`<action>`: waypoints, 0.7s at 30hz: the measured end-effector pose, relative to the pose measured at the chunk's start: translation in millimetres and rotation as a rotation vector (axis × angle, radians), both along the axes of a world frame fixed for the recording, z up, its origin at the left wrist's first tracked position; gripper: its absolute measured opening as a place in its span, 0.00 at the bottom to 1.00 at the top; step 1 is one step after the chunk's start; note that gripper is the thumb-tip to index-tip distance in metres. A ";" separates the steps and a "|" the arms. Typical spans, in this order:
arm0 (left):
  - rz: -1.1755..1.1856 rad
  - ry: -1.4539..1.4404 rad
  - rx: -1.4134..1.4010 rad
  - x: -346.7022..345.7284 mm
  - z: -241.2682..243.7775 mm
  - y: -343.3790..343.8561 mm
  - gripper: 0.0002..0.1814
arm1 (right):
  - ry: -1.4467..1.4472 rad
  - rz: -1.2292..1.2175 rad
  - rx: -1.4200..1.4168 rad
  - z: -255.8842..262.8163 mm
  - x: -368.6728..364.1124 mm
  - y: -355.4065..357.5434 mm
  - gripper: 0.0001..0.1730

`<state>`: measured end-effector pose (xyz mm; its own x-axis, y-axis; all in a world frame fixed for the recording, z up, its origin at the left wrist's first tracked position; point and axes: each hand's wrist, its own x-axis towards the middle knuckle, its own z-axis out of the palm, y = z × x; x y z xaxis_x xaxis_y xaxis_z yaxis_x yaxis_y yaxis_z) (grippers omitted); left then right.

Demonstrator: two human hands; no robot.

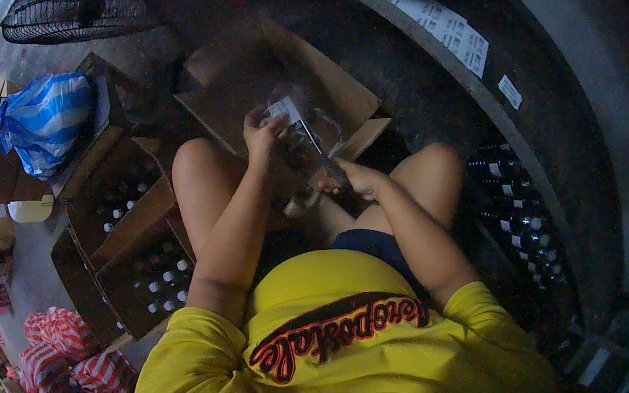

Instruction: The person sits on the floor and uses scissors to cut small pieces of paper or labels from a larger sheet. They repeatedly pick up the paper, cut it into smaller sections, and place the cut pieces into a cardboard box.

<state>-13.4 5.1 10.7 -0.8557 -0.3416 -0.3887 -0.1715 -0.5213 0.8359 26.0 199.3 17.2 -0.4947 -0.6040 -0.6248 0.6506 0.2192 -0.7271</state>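
Observation:
Above my crossed legs, my left hand [265, 133] holds a small white printed label [284, 111] between its fingers. My right hand [355, 179] grips a tool with a dark handle and a long, thin metal blade [310, 136], likely scissors or a knife. The blade's tip reaches up to the label's lower right edge. Beneath and beyond both hands stands an opened cardboard box [334, 81] with its flaps spread. Something clear like plastic film lies in or over the box, too dim to make out fully.
Cardboard boxes of white-capped bottles [168, 276] stand at the left, with a blue-and-white striped bag [50, 123] above them. Red-and-white striped bags [48, 370] pile up at lower left. Dark bottles [522, 220] and label sheets [448, 30] are at the right. A fan [74, 16] is at the top.

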 end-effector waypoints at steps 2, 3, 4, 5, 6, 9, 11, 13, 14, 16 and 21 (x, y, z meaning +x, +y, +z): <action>-0.010 -0.001 -0.038 -1.0 -10.9 -4.8 0.25 | -0.005 -0.013 -0.024 3.6 1.5 -2.3 0.14; -0.023 0.000 -0.056 -2.0 -10.9 -4.3 0.25 | -0.007 -0.027 -0.035 4.6 2.1 -1.9 0.14; -0.032 -0.009 -0.056 -2.1 -11.1 -3.6 0.25 | 0.027 -0.004 -0.049 0.0 2.0 -1.0 0.14; -0.041 -0.017 -0.057 -1.9 -11.3 -2.7 0.25 | 0.060 0.018 -0.063 -9.1 1.6 0.3 0.15; -0.049 -0.026 -0.058 -1.5 -10.2 -1.7 0.25 | 0.093 0.041 -0.078 -14.0 1.3 0.3 0.15; -0.043 -0.044 -0.042 -0.1 -8.2 1.0 0.24 | 0.054 -0.003 -0.042 -21.1 2.1 -2.2 0.13; -0.011 -0.052 -0.044 0.3 -8.2 1.2 0.24 | 0.059 0.008 -0.027 -15.2 2.2 -3.8 0.12; -0.015 -0.049 -0.042 0.3 -6.6 1.8 0.24 | 0.084 0.020 -0.016 -8.6 2.4 -4.6 0.10; -0.031 -0.044 -0.039 0.7 -5.8 1.7 0.24 | 0.106 0.030 -0.015 -7.6 2.6 -4.9 0.09; -0.046 -0.031 -0.045 1.0 -5.1 2.1 0.24 | 0.105 0.027 -0.028 -6.9 2.6 -4.7 0.08; -0.023 -0.031 -0.077 0.9 -4.2 4.5 0.23 | 0.053 -0.003 -0.031 -7.2 2.0 -5.1 0.08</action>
<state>-12.5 9.6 6.5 -0.8515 -0.3520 -0.3887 -0.2095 -0.4512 0.8675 28.0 194.2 10.0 -0.5286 -0.6213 -0.5784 0.6114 0.1939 -0.7672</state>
